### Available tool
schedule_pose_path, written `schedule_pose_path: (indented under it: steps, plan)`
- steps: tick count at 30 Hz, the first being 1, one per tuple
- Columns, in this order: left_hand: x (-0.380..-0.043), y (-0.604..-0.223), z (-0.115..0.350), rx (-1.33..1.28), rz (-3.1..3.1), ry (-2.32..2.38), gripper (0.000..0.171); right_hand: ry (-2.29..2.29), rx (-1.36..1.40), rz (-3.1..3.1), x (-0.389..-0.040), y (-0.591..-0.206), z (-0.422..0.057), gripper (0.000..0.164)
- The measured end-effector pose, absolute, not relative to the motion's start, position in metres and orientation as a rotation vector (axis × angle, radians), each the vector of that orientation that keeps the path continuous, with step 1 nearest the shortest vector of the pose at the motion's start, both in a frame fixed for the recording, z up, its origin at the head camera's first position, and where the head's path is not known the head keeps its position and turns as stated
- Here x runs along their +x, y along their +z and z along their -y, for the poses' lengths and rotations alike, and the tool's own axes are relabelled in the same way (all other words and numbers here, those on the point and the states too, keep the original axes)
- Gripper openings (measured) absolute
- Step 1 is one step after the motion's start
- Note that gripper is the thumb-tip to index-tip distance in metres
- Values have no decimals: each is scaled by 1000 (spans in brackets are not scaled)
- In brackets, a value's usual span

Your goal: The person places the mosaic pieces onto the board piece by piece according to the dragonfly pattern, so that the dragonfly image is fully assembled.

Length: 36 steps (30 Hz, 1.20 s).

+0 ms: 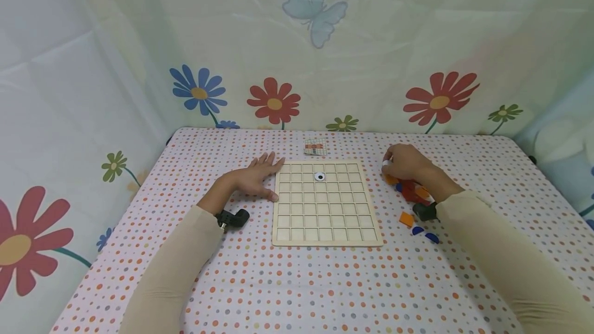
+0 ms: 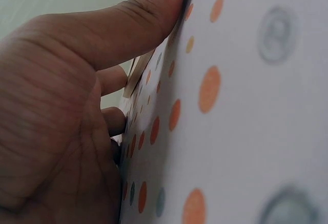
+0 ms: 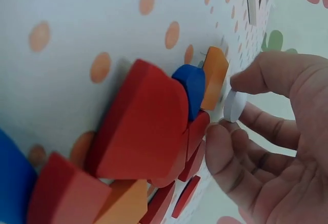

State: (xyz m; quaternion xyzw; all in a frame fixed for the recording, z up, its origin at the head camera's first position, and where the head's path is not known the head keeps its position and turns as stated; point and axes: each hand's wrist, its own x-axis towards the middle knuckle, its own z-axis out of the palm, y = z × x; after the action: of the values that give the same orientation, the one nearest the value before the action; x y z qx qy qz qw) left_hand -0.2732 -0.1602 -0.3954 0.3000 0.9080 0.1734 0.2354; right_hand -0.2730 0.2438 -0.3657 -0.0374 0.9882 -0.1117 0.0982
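Pinched between thumb and fingers of the right hand (image 1: 410, 163), a white disc (image 3: 235, 106) sits off the board's far right corner. I view the tabletop (image 1: 287, 287); mid-top, the gridded board (image 1: 337, 209), its left edge touched by the spread-fingered left hand (image 1: 252, 179), probably for steadiness. Coloured pieces (image 3: 141, 126) lie off its right edge, presumably for easy reach. A printed card (image 1: 315, 147), likely a reference, lies beyond its far edge; an eye disc (image 1: 319, 176) occupies the second row from that edge.

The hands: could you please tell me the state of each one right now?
Left hand: open, touching the edge of the board.
Right hand: closed, pinching a white piece.
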Motion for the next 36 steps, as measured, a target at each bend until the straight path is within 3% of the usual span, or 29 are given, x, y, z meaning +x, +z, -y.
schedule_pose_path:
  steps: [20, 30, 36]
  plan:
    - [-273, -395, 160, 826, -2496, 466, 108, -469, -81, -2954, -270, -366, -243, 43]
    - [-272, -394, 159, 825, -2499, 474, 108, -498, -71, -2948, -271, -373, -250, 30]
    - [-272, -395, 159, 819, -2500, 473, 108, -490, -84, -2953, -270, -374, -249, 38]
